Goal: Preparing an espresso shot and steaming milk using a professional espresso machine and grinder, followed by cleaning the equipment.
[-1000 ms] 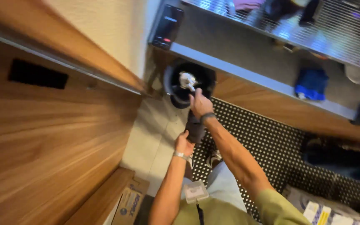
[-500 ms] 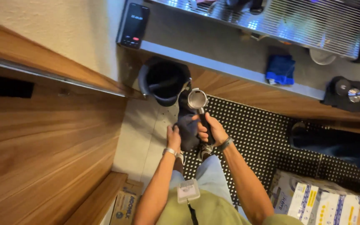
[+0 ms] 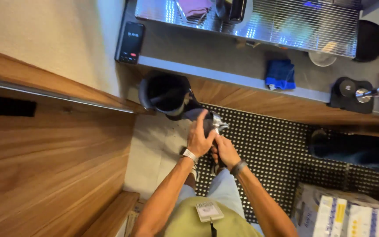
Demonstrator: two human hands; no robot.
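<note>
The person stands on a black holed floor mat (image 3: 286,153), both hands brought together just in front of a black bin (image 3: 165,93) that sits on the floor under the counter (image 3: 237,79). The left hand (image 3: 200,138) is curled over the top of a metal portafilter (image 3: 213,125), with a dark cloth (image 3: 196,115) bunched under its fingers against the basket; the hand is closed on it, palm down. The right hand (image 3: 225,151) is wrapped shut around the handle, which is mostly hidden inside the fist. The portafilter's shiny rim and a spout show just past the left hand's fingers, on the side away from the bin's opening and slightly nearer the person than the bin.

There is a silver watch band on the left wrist and a dark band on the right. A badge (image 3: 209,211) hangs on the chest below the arms.

Up on the counter, well beyond the bin, lies a folded blue cloth (image 3: 280,73), and farther along from it a tamper (image 3: 365,93) rests on a black stand. A dark phone (image 3: 130,42) stands at the counter's end, nearly above the bin. Cardboard boxes (image 3: 352,215) sit on the mat, well away from the bin on the person's right.
</note>
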